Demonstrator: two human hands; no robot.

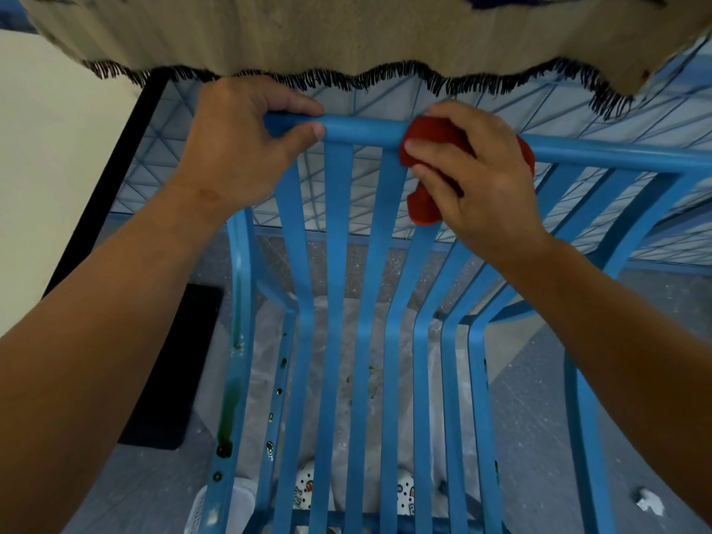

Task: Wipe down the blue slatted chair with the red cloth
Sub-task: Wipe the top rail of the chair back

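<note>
The blue slatted chair [335,264] fills the view from above, its round top rail running across at the top and its slats bending down toward the seat. My left hand [239,148] grips the left end of the top rail, thumb under and fingers over. My right hand [474,179] holds the bunched red cloth [427,167] against the rail where a middle slat joins it. Part of the cloth hangs below my fingers over the slat.
A beige rug [346,32] with a black fringe hangs across the top of the view. A blue wire grid [578,121] lies behind the chair. A white wall [46,167] and a black mat [173,364] are at the left. Speckled grey floor lies below.
</note>
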